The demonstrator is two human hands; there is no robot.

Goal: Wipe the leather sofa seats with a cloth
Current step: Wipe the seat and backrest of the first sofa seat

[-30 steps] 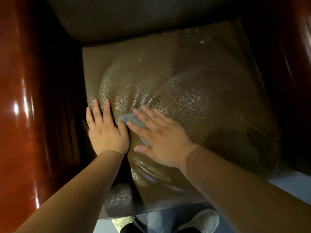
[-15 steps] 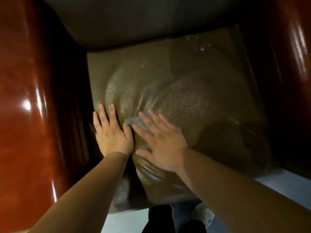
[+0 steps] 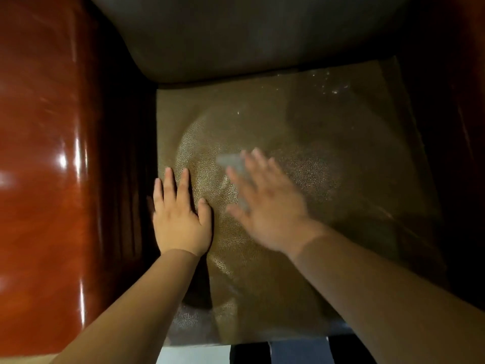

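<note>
A brown pebbled leather seat cushion [image 3: 328, 158] fills the middle of the view. My left hand [image 3: 181, 216] lies flat on its left edge, fingers straight and pointing toward the backrest. My right hand [image 3: 265, 200], blurred with motion, presses flat with spread fingers on a small grey cloth [image 3: 231, 162]. Only the cloth's far corner and a strip by my index finger show; the rest is hidden under my palm. A gap of bare leather separates my two hands.
A glossy red-brown wooden armrest [image 3: 47, 158] rises on the left and another [image 3: 472, 101] on the right. The dark leather backrest [image 3: 249, 35] stands behind the cushion. Small glistening specks [image 3: 333, 88] lie at the cushion's far right corner. Pale floor [image 3: 194, 355] shows below the seat front.
My right hand has slid the cloth to the right and slightly away from my left hand, which stays planted. The view has shifted so the left armrest takes more room.
</note>
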